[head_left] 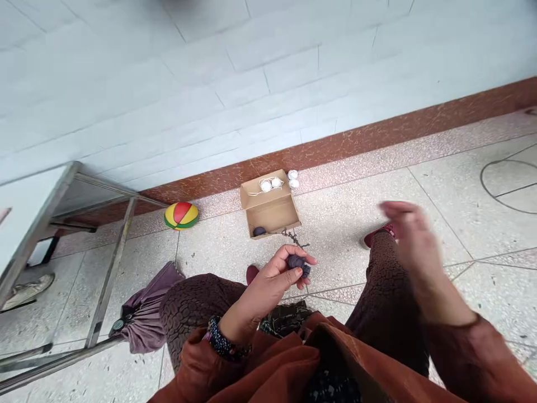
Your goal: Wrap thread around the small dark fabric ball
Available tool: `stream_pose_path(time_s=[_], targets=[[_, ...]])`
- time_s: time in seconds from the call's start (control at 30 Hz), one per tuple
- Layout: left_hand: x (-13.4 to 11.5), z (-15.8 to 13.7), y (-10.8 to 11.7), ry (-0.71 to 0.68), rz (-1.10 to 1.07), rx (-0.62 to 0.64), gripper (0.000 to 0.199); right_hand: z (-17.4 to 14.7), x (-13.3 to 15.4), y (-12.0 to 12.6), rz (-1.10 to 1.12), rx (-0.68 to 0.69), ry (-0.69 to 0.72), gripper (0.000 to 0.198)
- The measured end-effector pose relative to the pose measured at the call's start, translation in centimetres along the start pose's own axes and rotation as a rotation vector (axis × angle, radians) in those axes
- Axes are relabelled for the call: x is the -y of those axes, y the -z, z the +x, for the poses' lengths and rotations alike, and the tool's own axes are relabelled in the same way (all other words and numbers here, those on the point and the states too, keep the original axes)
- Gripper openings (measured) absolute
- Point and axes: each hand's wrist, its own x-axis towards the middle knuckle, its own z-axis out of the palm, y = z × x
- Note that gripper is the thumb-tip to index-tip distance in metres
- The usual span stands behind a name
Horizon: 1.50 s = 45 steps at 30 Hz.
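Two hands show in the head view: at lower centre, the left hand (273, 279) holds a dark yarn ball (296, 261) in curled fingers; at right, the right hand (417, 240) is too blurred to tell its grip. Mid-frame, an open cardboard box (272, 215) lies on the floor (331, 212).

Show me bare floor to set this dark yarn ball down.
Free: the speckled floor between the open brown cardboard box and the maroon shoe at right; also between that box and the red, yellow and green ball. Crowded: the box's near edge, where a dark strand runs toward the left hand, and its far right corner, beside two white balls.
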Motion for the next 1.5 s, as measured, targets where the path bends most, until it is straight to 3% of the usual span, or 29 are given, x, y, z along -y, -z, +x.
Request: stream_pose_path(time_s=[0.03, 0.1, 0.17, 0.23, 0.33, 0.47, 0.6, 0.73, 0.87, 0.93, 1.17, 1.33, 1.5], targets=[[-0.9, -1.4, -0.7, -0.028, -0.003, 0.035, 0.028, -1.1, 2.7, -2.2, 0.075, 0.148, 0.066, 0.045], [-2.3, -4.1, -1.5, -0.100, 0.006, 0.076, 0.025, -4.3, 7.4, -6.3, 0.368, 0.694, 0.195, 0.061], [-3.2, -6.9, -1.4, -0.172, 0.017, 0.095, 0.025, -7.8, 10.6, -9.2, 0.543, 1.186, 0.178, 0.070], [-3.8, -9.6, -0.7, -0.239, -0.001, 0.085, 0.028, -10.8, 12.0, -10.2, 0.708, 1.338, 0.011, 0.075], [-4.1, -12.9, 0.7, -0.320, -0.078, -0.020, 0.030, -13.3, 12.2, -9.7, 0.822, 1.272, -0.188, 0.053], [-3.6, -15.2, 1.4, -0.325, -0.217, -0.130, 0.032, -13.9, 12.6, -8.4, 0.839, 1.112, -0.265, 0.034], [-2.8, -15.9, 1.0, -0.304, -0.282, -0.086, 0.032, -14.2, 14.3, -7.3, 0.867, 0.939, -0.260, 0.036], [-2.2, -16.3, 0.5, -0.279, -0.196, -0.042, 0.031, -14.1, 15.5, -6.8, 0.850, 0.861, -0.202, 0.037], [-2.1, -16.4, -0.2, -0.287, -0.214, -0.014, 0.033, -14.5, 15.3, -7.7, 0.724, 0.852, -0.163, 0.035], [-2.1, -16.3, -0.4, -0.319, -0.253, -0.038, 0.033, -15.5, 14.8, -8.5, 0.623, 0.875, -0.105, 0.037], [-1.9, -16.3, 0.6, -0.317, -0.339, -0.094, 0.031, -19.5, 13.0, -9.9, 0.302, 0.963, 0.318, 0.041], [-1.9, -16.9, 2.1, -0.369, -0.301, -0.213, 0.034, -19.8, 13.5, -8.7, 0.159, 0.981, 0.508, 0.029], [-1.7, -17.3, 3.4, -0.517, -0.033, -0.383, 0.033, -19.8, 16.2, -6.3, 0.103, 1.110, 0.718, 0.022]])
